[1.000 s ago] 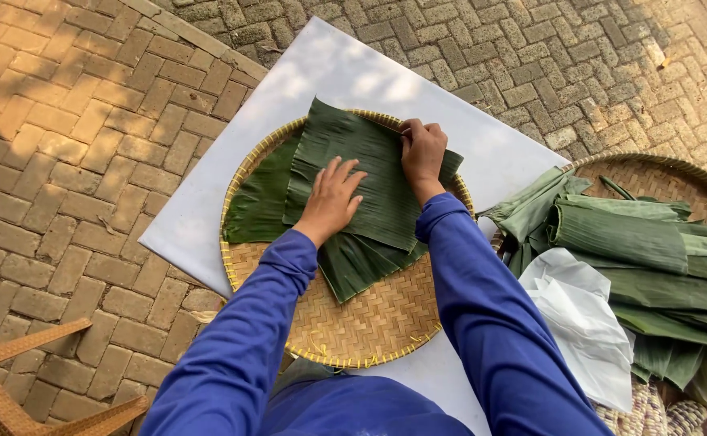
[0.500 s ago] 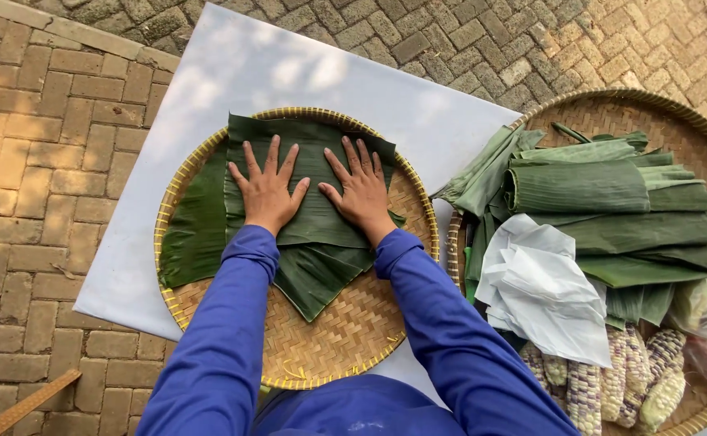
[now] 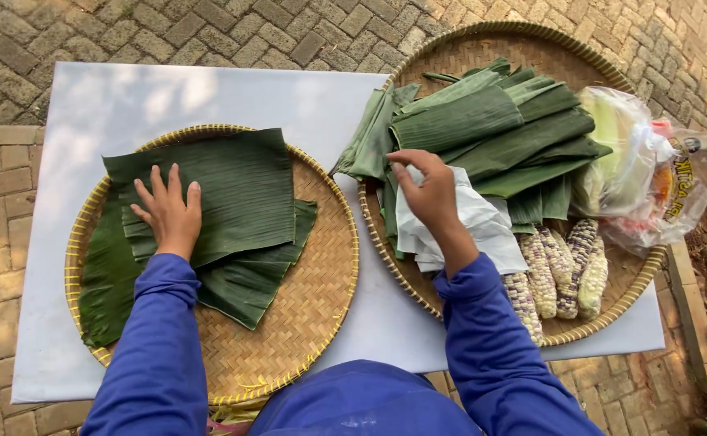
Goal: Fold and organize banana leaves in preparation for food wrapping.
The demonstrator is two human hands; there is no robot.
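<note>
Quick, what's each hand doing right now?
Left hand: open, pressed flat on the banana leaves.
Right hand: fingers curled over the white plastic bag; grip cannot be told.

Flat banana leaves (image 3: pixel 216 202) on woven tray (image 3: pixel 313 323)

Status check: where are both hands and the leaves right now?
Left hand flat on banana leaves in left woven tray. Right hand over white cloth, beside folded leaf stack. Nothing blocking.

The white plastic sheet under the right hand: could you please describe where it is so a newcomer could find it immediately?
Find the right-hand woven tray. On its near-left side, the white plastic sheet lies under the right hand, between folded banana leaves and corn cobs. It alone is white and crinkled.
</note>
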